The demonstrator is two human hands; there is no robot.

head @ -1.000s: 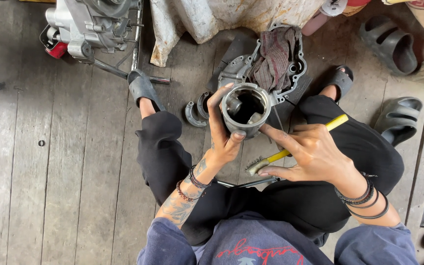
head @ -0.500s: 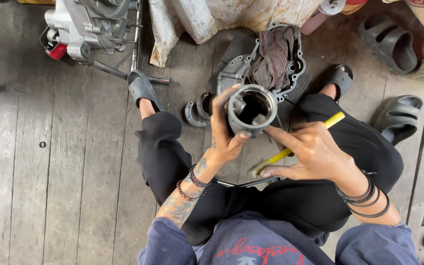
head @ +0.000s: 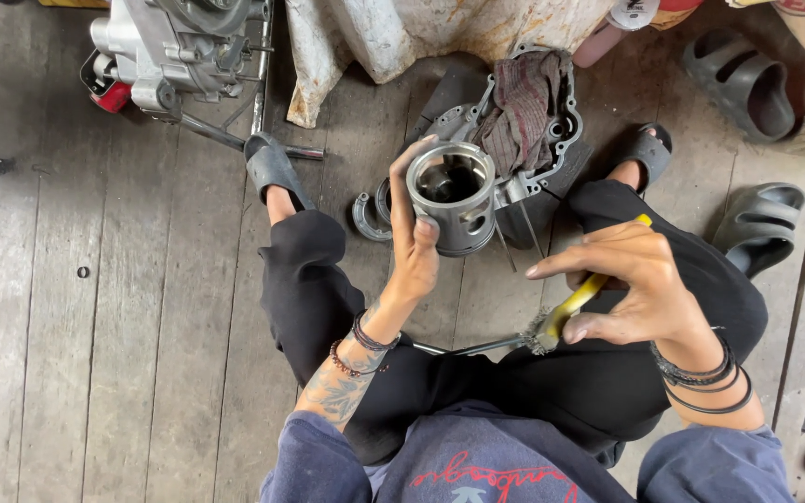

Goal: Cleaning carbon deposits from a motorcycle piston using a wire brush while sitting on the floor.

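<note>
- Our left hand (head: 414, 244) grips the metal cylinder (head: 454, 197), fingers wrapped around its side, just before the engine case (head: 552, 130).
- Our right hand (head: 631, 284), half-curled, holds a yellow-handled brush (head: 570, 307) nearer us than the cylinder.

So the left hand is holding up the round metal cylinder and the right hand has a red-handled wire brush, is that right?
Not quite: the head view shows the wire brush in the right hand has a yellow handle, not red. The left hand does hold up the round metal cylinder.
</note>
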